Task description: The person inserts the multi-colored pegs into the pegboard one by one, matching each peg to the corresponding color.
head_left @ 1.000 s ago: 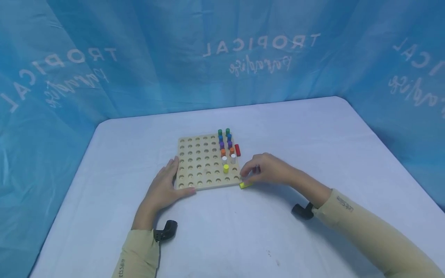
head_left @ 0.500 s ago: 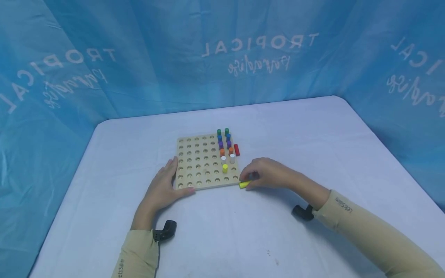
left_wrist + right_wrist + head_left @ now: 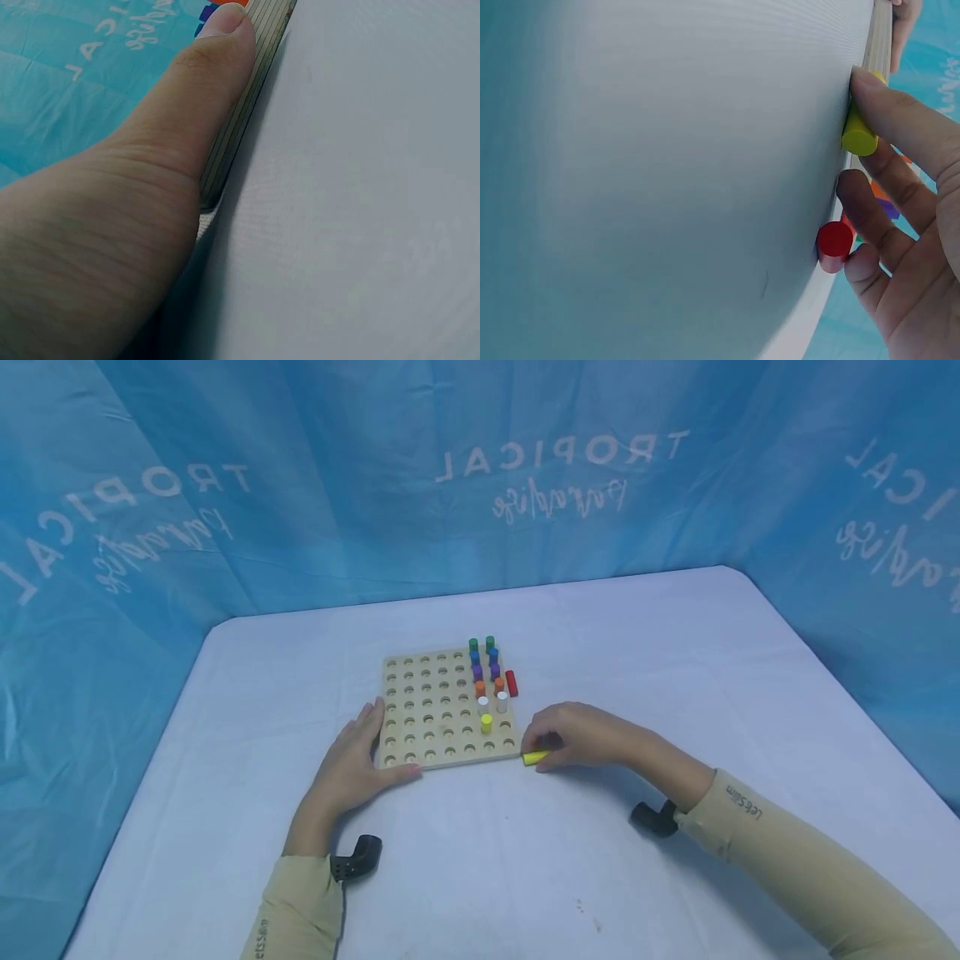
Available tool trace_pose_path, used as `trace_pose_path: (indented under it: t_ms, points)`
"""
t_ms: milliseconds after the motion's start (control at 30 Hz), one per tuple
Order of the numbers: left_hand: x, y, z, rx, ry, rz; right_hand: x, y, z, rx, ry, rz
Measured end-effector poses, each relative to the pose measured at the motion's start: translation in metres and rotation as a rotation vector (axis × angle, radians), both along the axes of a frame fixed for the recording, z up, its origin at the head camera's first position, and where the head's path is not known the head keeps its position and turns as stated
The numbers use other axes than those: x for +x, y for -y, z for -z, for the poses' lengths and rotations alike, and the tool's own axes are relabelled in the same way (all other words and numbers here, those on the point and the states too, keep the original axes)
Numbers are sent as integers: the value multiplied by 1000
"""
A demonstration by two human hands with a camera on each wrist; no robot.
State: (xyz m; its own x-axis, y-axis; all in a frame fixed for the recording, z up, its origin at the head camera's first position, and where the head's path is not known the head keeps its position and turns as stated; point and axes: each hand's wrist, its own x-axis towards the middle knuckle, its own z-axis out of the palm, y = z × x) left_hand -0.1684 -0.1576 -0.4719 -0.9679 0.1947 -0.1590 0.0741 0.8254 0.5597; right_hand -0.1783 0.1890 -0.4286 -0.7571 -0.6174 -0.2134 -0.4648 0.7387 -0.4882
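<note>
A pale wooden pegboard [image 3: 437,710] with rows of round holes lies on the table. My left hand [image 3: 352,768] rests at its front left corner, fingers along the left side and thumb [image 3: 214,67] against the front edge. At the front right corner, my right hand [image 3: 581,735] pinches a yellow peg [image 3: 534,758] lying on its side, its round end [image 3: 860,141] facing the right wrist camera. A red peg [image 3: 834,241] shows beside the right hand's curled lower fingers in that view. Another yellow peg [image 3: 487,723] stands in the board, just in front of two white pegs.
Green, blue, purple, orange and white pegs stand in pairs along the board's right side. Outside that edge lies a red peg [image 3: 512,683]. The white-covered table [image 3: 480,860] stretches to blue curtains [image 3: 480,485] at the back and sides.
My right hand has shifted slightly; the yellow peg, largely under the fingers a second ago, now shows more and lies a little farther right. My left hand and the board have stayed put.
</note>
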Motion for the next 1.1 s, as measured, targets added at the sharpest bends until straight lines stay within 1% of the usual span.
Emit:
trace_pose_path:
  t_ms: [333, 600, 733, 867, 1100]
  points:
    - [0, -1, 0, -13, -3, -1, -1, -1, -2, 42, 56, -35]
    - [0, 0, 1, -9, -9, -5, -1, -7, -2, -38, 81, -41]
    - [0, 0, 1, -5, -8, -4, -2, -9, -3, -99, 102, -12]
    - [0, 0, 1, 1, -8, -2, -4, -9, -5, -164, 120, 37]
    - [0, -1, 0, -1, -8, -5, -8, -7, -7, -238, 84, 132]
